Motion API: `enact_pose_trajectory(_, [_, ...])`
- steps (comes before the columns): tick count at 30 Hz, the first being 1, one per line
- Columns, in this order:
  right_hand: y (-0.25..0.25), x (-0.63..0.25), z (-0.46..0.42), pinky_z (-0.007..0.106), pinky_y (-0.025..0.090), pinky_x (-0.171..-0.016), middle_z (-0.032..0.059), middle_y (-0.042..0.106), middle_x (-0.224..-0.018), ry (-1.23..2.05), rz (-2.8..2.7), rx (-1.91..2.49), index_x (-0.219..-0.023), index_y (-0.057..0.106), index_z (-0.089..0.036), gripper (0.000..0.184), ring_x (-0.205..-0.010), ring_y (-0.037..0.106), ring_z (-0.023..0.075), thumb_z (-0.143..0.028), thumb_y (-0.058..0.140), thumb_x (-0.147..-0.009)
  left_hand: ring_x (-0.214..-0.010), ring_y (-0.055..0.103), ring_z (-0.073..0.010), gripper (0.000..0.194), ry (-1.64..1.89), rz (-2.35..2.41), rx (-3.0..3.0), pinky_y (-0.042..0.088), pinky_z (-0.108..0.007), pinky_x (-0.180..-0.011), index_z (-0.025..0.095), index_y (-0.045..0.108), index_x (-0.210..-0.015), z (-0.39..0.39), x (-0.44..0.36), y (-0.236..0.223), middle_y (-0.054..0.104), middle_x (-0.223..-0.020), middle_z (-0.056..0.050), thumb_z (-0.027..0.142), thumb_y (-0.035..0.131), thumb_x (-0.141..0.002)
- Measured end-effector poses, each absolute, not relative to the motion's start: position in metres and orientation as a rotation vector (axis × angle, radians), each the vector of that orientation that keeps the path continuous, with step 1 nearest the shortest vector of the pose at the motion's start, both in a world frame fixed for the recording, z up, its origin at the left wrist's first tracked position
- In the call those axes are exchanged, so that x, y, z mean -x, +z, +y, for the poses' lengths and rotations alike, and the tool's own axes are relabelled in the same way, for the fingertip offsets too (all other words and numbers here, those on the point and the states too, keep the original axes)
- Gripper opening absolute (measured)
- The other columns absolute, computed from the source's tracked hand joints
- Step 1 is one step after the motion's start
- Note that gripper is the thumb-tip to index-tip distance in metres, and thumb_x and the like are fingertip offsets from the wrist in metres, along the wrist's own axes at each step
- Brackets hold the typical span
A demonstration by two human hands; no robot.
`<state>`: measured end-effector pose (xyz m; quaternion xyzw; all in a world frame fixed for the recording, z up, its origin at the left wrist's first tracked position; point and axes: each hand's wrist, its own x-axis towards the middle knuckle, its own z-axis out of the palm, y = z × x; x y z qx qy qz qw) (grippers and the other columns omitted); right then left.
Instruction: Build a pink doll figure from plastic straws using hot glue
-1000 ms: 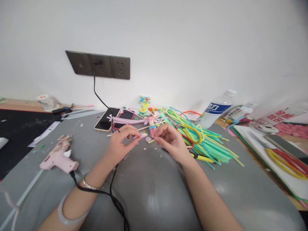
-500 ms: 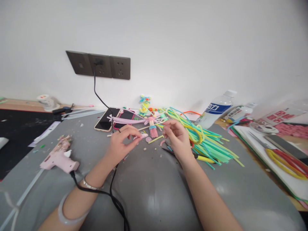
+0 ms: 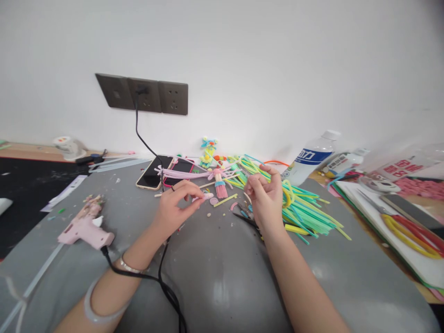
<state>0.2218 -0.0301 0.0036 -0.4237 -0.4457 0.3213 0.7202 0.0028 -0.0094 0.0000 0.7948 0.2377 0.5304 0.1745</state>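
My left hand (image 3: 178,206) is closed in a pinch on a small pale pink piece (image 3: 207,196) above the grey mat. To its right, my right hand (image 3: 265,199) is raised with thumb and forefinger pressed together; whatever lies between them is too small to make out. Behind and between the hands lies a pink bundle of pipe cleaners (image 3: 221,188) with a blue band, joined to long lilac pipe cleaners (image 3: 183,173). Loose green and yellow pipe cleaners (image 3: 308,219) spread beside my right hand, partly hidden by it. A pink disc (image 3: 214,201) rests near the pale pink piece.
At left lies a pink glue gun (image 3: 86,233), its black cord (image 3: 166,291) running under my left forearm. Two phones (image 3: 152,174) and a small colourful figure (image 3: 208,152) are at the back. Rightward stand a bottle (image 3: 310,159) and scissors (image 3: 411,236).
My right hand has moved right and slightly up, away from my left hand, keeping its fingertips together. The left hand stays in place with the pale pink piece.
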Motion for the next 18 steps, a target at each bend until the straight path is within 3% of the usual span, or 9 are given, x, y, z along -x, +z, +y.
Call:
enact_pose_trajectory(4, [0.0034,-0.2211,-0.0314,0.025,0.039,-0.053,-0.0091,0.05,-0.06,0.728,-1.009,0.977,-0.13,0.043,-0.027,0.051,-0.052,0.047,0.0115,-0.031,0.067,-0.085,-0.07,0.06,-0.0126,0.005,1.49,0.677,-2.241,0.047,-0.025,-0.059,0.019,0.065,-0.085,-0.0094,-0.0023,-0.0011,0.07,-0.08,-0.004,0.015,0.065,-0.088])
enact_pose_trajectory(6, [0.002,-0.2219,-0.0309,0.026,0.043,-0.054,-0.0069,0.052,-0.062,0.736,-1.037,1.006,-0.122,0.054,-0.024,0.04,-0.053,0.05,0.0117,-0.034,0.067,-0.085,-0.07,0.06,-0.013,0.004,1.487,0.684,-2.239,0.047,-0.025,-0.059,0.019,0.066,-0.085,-0.0091,-0.0021,-0.0016,0.07,-0.08,-0.004,0.016,0.065,-0.088])
enact_pose_trajectory(9, [-0.0002,-0.223,-0.0305,0.029,0.051,-0.06,-0.0017,0.062,-0.066,0.753,-1.062,1.04,-0.093,0.066,-0.021,0.021,-0.058,0.058,0.014,-0.039,0.07,-0.083,-0.07,0.06,-0.0132,0.005,1.494,0.693,-2.233,0.047,-0.026,-0.059,0.019,0.066,-0.084,-0.0089,-0.0021,-0.002,0.07,-0.08,-0.004,0.018,0.065,-0.089])
enact_pose_trajectory(12, [0.0001,-0.222,-0.0322,0.038,0.055,-0.081,0.0055,0.074,-0.086,0.681,-1.182,1.095,-0.088,0.07,-0.021,0.023,-0.085,0.069,0.022,-0.044,0.065,-0.088,-0.07,0.06,-0.0132,0.004,1.49,0.695,-2.232,0.047,-0.026,-0.059,0.019,0.066,-0.085,-0.0087,-0.0019,-0.0027,0.07,-0.08,-0.004,0.019,0.065,-0.089])
enact_pose_trajectory(15, [0.0034,-0.2194,-0.0351,0.045,0.042,-0.108,0.0079,0.072,-0.119,0.611,-1.361,1.107,-0.103,0.074,-0.024,0.028,-0.122,0.06,0.0264,-0.045,0.057,-0.094,-0.071,0.059,-0.013,0.003,1.476,0.682,-2.234,0.047,-0.026,-0.06,0.019,0.066,-0.086,-0.0085,-0.0017,-0.0033,0.069,-0.082,-0.005,0.017,0.065,-0.088])
enact_pose_trajectory(18, [0.0073,-0.2169,-0.0379,0.047,0.032,-0.116,0.0067,0.064,-0.135,0.677,-1.462,1.076,-0.118,0.07,-0.026,0.033,-0.134,0.05,0.0262,-0.046,0.056,-0.095,-0.071,0.06,-0.0133,0.003,1.467,0.677,-2.228,0.048,-0.025,-0.06,0.019,0.066,-0.086,-0.0086,-0.0019,-0.0031,0.069,-0.082,-0.005,0.018,0.064,-0.089])
